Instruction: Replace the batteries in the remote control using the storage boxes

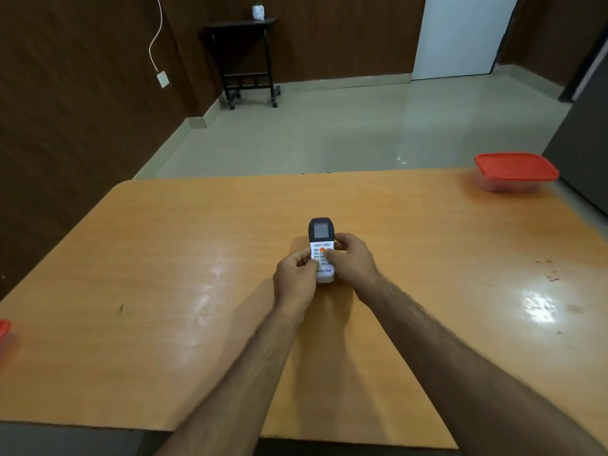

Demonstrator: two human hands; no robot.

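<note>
A white remote control (321,238) with a dark screen end and an orange button lies face up at the middle of the wooden table (164,258). My left hand (296,278) grips its lower left side. My right hand (353,258) holds its right side, thumb resting on the buttons. A clear storage box with a red lid (516,172) stands closed at the table's far right corner. Only a red sliver of a second storage box (4,330) shows at the left edge of the view.
Beyond the table's far edge is tiled floor, with a small dark side table (245,60) against the wood-panelled wall. A dark cabinet face (585,143) stands close to the table's right side.
</note>
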